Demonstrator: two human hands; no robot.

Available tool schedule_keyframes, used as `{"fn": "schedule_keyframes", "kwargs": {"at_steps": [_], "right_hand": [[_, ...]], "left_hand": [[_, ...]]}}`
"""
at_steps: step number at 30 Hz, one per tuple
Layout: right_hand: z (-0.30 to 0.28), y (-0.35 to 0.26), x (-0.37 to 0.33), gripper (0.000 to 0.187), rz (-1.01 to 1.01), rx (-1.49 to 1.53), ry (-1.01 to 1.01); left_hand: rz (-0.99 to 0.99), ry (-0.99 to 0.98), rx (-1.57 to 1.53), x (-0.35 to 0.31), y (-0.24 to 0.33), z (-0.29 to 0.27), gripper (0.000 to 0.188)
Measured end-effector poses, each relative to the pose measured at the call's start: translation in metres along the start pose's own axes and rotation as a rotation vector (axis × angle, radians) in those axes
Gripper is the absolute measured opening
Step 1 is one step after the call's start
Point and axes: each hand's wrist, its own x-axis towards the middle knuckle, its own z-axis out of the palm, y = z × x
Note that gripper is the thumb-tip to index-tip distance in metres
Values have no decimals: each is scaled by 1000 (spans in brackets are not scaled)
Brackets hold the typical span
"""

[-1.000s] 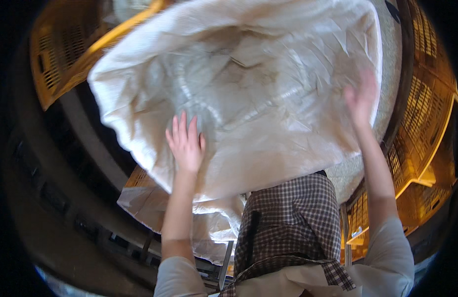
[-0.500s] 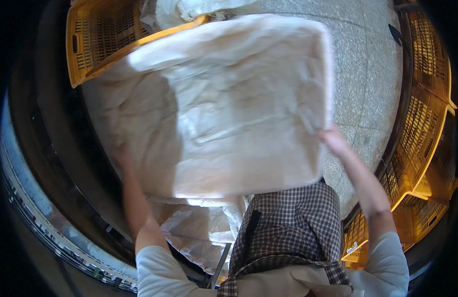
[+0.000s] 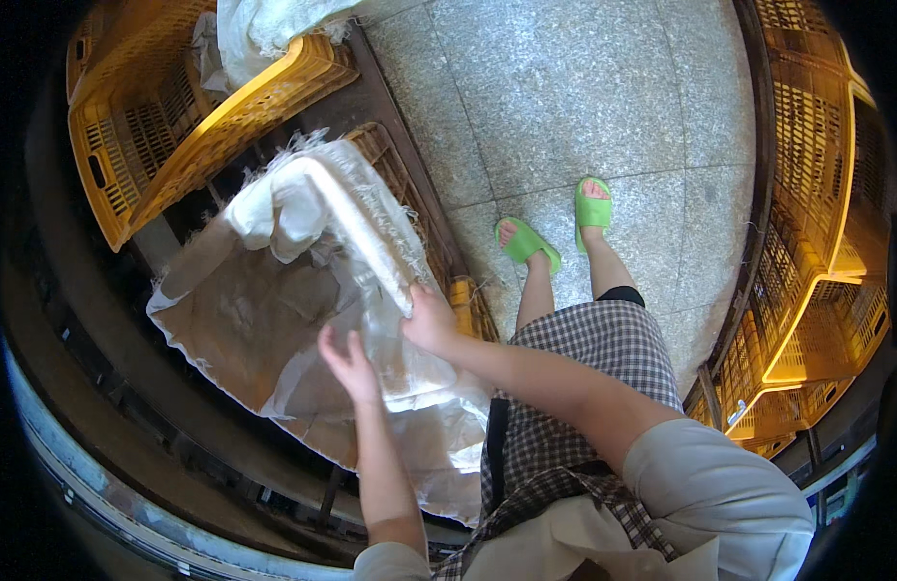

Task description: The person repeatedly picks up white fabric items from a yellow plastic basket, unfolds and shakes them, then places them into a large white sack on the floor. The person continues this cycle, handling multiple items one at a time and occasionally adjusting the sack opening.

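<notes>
The right hand [image 3: 430, 321] pinches the thick folded edge of the white woven sheet [image 3: 260, 320], which lies crumpled on the left, in front of the body; the left hand [image 3: 352, 370] is spread over it, though whether it touches the cloth I cannot tell. With only one hand gripping, the fold could slip loose and flop back, and the frayed far edge might snag on the slatted yellow crate [image 3: 465, 298] showing along the sheet's right side. What carries most of the sheet is hidden, with dark rails to its left. Beyond, a yellow crate [image 3: 226, 121] sits far left below white sacking [image 3: 264, 39]; grey speckled tiles [image 3: 565, 107] run to stacked yellow crates [image 3: 807, 213] on the right
</notes>
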Motion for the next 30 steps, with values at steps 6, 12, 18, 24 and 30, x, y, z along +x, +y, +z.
{"fn": "schedule_keyframes", "kwargs": {"at_steps": [6,12,18,24,30], "right_hand": [[-11,39,-6,41,14,40,25],[-34,41,4,66,-95,-143,-241],[-118,9,20,55,22,-49,-24],[-216,-26,69,24,-60,-35,303],[-278,-48,156,19,-2,293,272]], "left_hand": [[-93,-400,55,-80,-24,42,44],[-131,-462,98,-106,-25,60,47],[-218,-468,-71,-85,8,68,46],[52,-201,4,-39,82,70,41],[-153,-131,-547,70,182,98,51]]}}
